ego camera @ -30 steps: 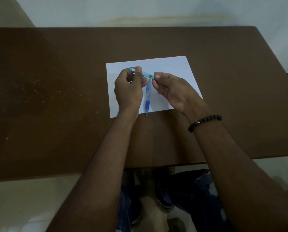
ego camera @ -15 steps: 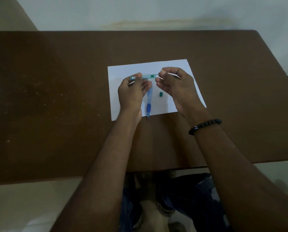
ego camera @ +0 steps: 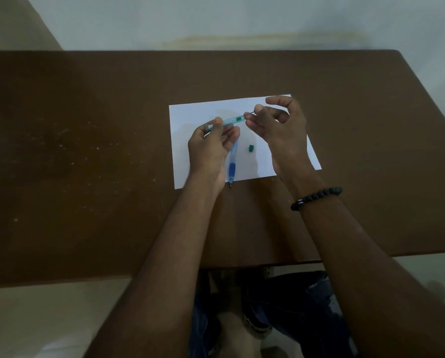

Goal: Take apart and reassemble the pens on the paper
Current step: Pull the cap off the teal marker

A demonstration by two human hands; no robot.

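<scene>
Over the white paper (ego camera: 200, 109) on the brown worktop (ego camera: 87, 151), the left hand (ego camera: 211, 148) pinches the clear green pen barrel (ego camera: 228, 121) while the right hand (ego camera: 281, 127) pinches a thin dark refill (ego camera: 251, 113) sticking out of the barrel's right end. A small green cap (ego camera: 251, 148) already lies loose on the paper just below the barrel. The blue pen (ego camera: 232, 164) lies whole on the paper's near edge, so disassembly looks barely begun and all reassembly remains.
</scene>
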